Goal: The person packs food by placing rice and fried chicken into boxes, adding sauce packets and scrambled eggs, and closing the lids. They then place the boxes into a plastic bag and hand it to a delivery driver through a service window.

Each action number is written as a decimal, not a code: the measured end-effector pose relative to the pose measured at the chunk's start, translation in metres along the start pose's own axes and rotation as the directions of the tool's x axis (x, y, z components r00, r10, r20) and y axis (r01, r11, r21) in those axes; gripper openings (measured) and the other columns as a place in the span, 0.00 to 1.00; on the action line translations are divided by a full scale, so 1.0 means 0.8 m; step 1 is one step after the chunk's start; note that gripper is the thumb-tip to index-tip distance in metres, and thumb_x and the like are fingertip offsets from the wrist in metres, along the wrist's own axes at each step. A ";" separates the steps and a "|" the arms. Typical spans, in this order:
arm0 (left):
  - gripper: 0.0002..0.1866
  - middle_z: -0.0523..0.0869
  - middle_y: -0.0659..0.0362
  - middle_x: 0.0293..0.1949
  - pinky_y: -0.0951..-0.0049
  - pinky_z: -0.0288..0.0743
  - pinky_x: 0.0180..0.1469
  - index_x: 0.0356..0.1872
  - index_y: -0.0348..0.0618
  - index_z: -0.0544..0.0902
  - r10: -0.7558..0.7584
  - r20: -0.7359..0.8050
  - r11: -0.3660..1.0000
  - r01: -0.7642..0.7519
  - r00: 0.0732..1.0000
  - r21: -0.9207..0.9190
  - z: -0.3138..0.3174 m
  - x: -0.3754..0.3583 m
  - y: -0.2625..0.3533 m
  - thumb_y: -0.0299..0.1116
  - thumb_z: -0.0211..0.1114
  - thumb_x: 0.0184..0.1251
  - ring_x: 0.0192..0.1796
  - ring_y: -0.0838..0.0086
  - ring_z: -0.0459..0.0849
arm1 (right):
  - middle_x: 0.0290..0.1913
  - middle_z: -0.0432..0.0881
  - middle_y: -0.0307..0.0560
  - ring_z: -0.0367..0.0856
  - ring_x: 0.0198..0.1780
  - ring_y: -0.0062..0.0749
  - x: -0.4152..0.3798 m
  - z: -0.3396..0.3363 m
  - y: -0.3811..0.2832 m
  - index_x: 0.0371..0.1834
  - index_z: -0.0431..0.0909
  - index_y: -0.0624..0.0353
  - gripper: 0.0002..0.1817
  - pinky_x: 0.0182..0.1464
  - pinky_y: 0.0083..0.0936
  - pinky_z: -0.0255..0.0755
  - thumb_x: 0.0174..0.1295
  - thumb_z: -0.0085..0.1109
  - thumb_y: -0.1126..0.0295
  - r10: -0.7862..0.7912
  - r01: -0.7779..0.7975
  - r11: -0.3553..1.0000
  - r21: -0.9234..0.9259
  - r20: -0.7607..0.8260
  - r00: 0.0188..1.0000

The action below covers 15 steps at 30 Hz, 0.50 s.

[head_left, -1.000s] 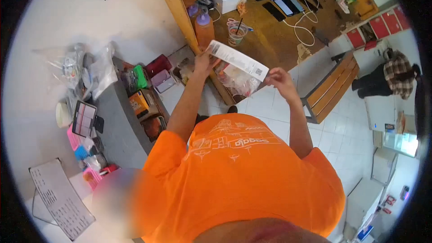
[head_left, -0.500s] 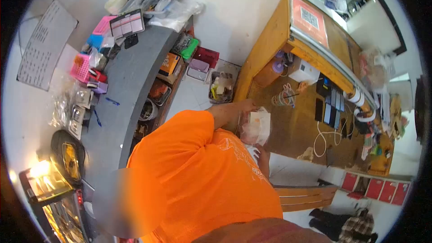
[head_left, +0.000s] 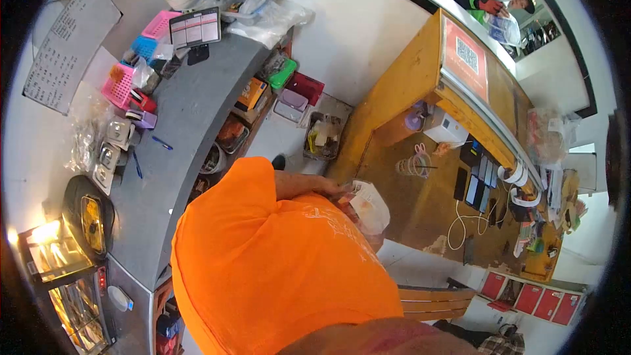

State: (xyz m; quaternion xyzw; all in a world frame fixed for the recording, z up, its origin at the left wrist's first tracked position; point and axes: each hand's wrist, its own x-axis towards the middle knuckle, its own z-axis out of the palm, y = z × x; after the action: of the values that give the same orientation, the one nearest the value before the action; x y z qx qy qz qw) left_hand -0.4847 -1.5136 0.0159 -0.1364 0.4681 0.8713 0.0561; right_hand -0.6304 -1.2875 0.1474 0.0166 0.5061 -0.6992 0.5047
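Observation:
My left hand (head_left: pixel 336 190) is closed on the upper edge of a pale plastic bag (head_left: pixel 369 210) held just in front of my orange shirt (head_left: pixel 282 243). The bag looks whitish and partly see-through, with something reddish showing near its left side. My right hand (head_left: pixel 376 241) shows only in part at the bag's lower edge; its fingers are hidden behind the bag and shirt. Beyond the bag lies the brown desk top (head_left: pixel 407 204), where a clear cup with a straw (head_left: pixel 414 165) stands.
Several phones (head_left: pixel 480 181) and a white cable (head_left: pixel 453 230) lie on the desk. A grey counter (head_left: pixel 177 105) behind me carries a tablet (head_left: pixel 196 27), baskets and pens. A bin (head_left: pixel 324 135) stands on the floor. Another person (head_left: pixel 483 3) in green is beyond the window.
The bag has turned and come closer to my shirt, and its white paper-like face shows differently. My right hand is now more hidden. The camera view has shifted slightly.

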 end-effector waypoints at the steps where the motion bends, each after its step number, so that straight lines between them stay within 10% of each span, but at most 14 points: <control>1: 0.32 0.83 0.60 0.37 0.75 0.71 0.33 0.51 0.45 0.80 0.036 -0.051 0.999 -0.036 0.998 0.005 0.014 -0.021 0.037 0.65 0.53 0.64 0.34 0.75 0.77 | 0.50 0.77 0.54 0.78 0.43 0.38 -0.004 0.019 -0.007 0.54 0.69 0.63 0.25 0.40 0.37 0.74 0.61 0.52 0.56 -0.023 0.022 0.999 0.034 0.019 1.000; 10: 0.32 0.73 0.60 0.60 0.65 0.65 0.63 0.68 0.49 0.64 0.163 -0.071 0.949 -0.136 0.984 0.284 -0.002 -0.204 0.366 0.58 0.49 0.70 0.59 0.73 0.71 | 0.51 0.76 0.56 0.78 0.44 0.38 0.052 0.203 -0.069 0.56 0.67 0.66 0.27 0.41 0.36 0.75 0.63 0.48 0.54 -0.198 0.185 0.974 0.129 0.100 0.975; 15: 0.37 0.78 0.63 0.53 0.60 0.70 0.55 0.61 0.51 0.71 0.373 -0.142 0.820 -0.398 0.917 -0.413 -0.058 -0.306 0.449 0.69 0.39 0.66 0.55 0.71 0.74 | 0.52 0.75 0.57 0.78 0.45 0.40 0.104 0.282 -0.028 0.57 0.65 0.66 0.27 0.43 0.36 0.76 0.64 0.47 0.54 -0.122 0.113 0.990 0.080 0.115 0.986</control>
State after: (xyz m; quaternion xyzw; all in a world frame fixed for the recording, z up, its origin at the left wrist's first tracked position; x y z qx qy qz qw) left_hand -0.3230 -1.7444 0.3498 -0.0718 0.2818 0.9423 -0.1657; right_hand -0.5774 -1.5083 0.2285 -0.0367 0.4491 -0.7456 0.4909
